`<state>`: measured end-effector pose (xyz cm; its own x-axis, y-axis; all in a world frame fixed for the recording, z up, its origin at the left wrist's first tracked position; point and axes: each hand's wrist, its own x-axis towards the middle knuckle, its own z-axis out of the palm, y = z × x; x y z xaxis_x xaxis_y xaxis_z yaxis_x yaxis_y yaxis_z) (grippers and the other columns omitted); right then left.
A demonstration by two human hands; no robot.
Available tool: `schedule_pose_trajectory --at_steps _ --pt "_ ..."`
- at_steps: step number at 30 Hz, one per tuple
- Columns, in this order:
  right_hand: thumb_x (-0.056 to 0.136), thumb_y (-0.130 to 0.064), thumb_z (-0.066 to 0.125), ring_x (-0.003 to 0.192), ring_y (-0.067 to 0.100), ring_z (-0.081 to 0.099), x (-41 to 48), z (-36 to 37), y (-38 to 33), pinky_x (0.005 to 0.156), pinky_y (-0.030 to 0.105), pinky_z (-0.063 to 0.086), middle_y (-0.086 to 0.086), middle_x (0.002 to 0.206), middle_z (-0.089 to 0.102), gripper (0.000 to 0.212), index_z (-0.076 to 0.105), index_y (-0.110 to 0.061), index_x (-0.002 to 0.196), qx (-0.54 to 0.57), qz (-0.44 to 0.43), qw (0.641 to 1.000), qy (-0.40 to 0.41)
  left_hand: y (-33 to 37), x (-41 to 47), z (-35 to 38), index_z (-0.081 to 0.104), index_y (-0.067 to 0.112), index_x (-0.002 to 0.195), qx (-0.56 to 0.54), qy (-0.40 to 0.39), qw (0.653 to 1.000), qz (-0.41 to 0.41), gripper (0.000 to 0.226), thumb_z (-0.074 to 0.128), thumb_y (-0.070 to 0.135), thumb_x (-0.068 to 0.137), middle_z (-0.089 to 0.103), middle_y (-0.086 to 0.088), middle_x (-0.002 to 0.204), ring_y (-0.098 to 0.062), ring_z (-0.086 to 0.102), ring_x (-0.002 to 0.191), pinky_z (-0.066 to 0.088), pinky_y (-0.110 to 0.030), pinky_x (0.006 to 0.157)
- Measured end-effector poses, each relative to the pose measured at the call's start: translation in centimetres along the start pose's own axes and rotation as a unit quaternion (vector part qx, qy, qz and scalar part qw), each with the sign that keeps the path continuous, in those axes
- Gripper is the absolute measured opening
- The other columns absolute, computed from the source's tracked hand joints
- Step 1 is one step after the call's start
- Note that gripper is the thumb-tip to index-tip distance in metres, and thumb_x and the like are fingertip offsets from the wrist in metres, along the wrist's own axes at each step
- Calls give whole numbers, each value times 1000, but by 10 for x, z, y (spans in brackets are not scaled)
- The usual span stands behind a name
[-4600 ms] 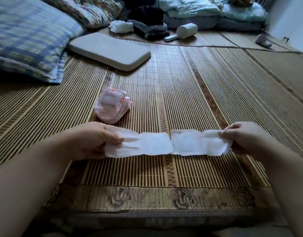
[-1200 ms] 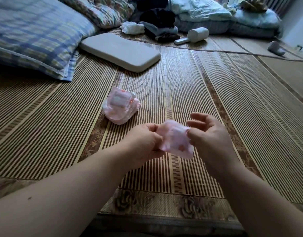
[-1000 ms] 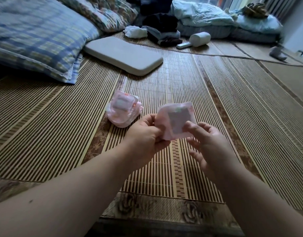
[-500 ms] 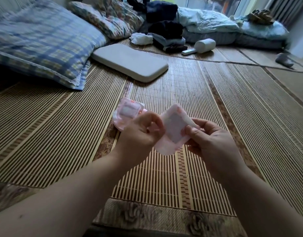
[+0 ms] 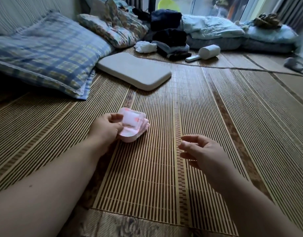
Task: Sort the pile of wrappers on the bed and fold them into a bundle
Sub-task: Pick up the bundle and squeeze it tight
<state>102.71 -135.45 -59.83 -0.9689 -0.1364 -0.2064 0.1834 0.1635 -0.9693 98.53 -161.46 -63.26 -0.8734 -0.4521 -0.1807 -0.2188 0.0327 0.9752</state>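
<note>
Head view, centre of frame: our left hand [image 5: 105, 129] pinches a folded pink wrapper [image 5: 131, 118] between thumb and fingers, set on the pink pile [image 5: 143, 128] lying on the bed's bamboo mat [image 5: 147, 168]. Lower right, our right hand [image 5: 205, 152] hovers above the mat, fingers loosely curled, holding nothing.

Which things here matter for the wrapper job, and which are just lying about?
Job: wrappers, gripped by left hand; right hand, empty.
Lying about: plaid pillow, grey pad, white roller, dark clothes, white cloth.
</note>
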Motion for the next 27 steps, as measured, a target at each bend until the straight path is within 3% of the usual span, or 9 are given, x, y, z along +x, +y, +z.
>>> schedule_pose_trajectory --at_steps 5,8,10,13,15,17,18,22,27 --pt "84 -24 65 78 6 69 1 2 1 54 11 47 -2 96 72 19 66 -22 102 -19 3 1000 -13 4 3 4 59 28 86 219 22 973 72 18 74 26 76 66 2 94 -12 63 78 52 -28 63" --pt "84 -25 65 79 6 69 1 3 1 55 12 48 -3 95 71 19 66 -23 103 -29 3 999 -18 10 5 8 59 23 94 321 11 945 63 36 76 41 68 61 -7 105 -24 62 91 55 -41 77" --pt "84 -24 66 78 6 69 0 2 1 55 11 48 -2 93 71 19 66 -22 102 -26 2 1000 -17 19 11 8 54 17 108 318 -23 948 20 57 80 42 63 58 -12 111 -29 60 99 53 -45 86" --pt "83 -24 66 79 5 68 0 0 3 56 12 48 -4 92 72 19 66 -22 102 -30 4 999 -18 30 22 11 50 5 124 195 -135 969 -73 73 81 35 65 60 -18 116 -32 62 101 51 -45 91" --pt "83 -26 65 80 6 68 0 -1 3 59 15 49 -4 94 71 20 66 -23 103 -35 4 999 -19 34 27 17 57 10 117 162 -179 965 -102 52 76 30 74 64 -15 108 -27 66 92 54 -35 75" --pt "83 -26 65 81 7 68 0 -2 3 60 16 48 -4 95 71 21 65 -23 104 -38 5 999 -21 37 32 23 62 19 99 171 -204 957 -114 24 72 26 78 66 -9 93 -19 70 73 53 -27 53" --pt "83 -26 65 82 7 68 1 -2 3 60 16 48 -4 96 71 22 65 -23 105 -38 5 999 -22 39 34 26 62 23 90 191 -217 949 -123 16 72 26 78 66 -8 90 -19 70 69 52 -25 49" --pt "84 -26 64 81 5 67 2 -3 5 56 11 47 -4 96 70 23 65 -22 106 -44 4 999 -22 46 42 40 64 23 89 269 -305 905 -128 8 64 24 82 68 -11 93 -21 69 75 51 -28 57" --pt "84 -24 65 79 5 67 4 -7 6 54 9 47 -3 95 70 23 65 -19 107 -34 6 999 -22 53 43 50 67 14 66 240 -344 897 -140 23 56 11 86 71 -6 59 -15 69 54 52 -21 46"
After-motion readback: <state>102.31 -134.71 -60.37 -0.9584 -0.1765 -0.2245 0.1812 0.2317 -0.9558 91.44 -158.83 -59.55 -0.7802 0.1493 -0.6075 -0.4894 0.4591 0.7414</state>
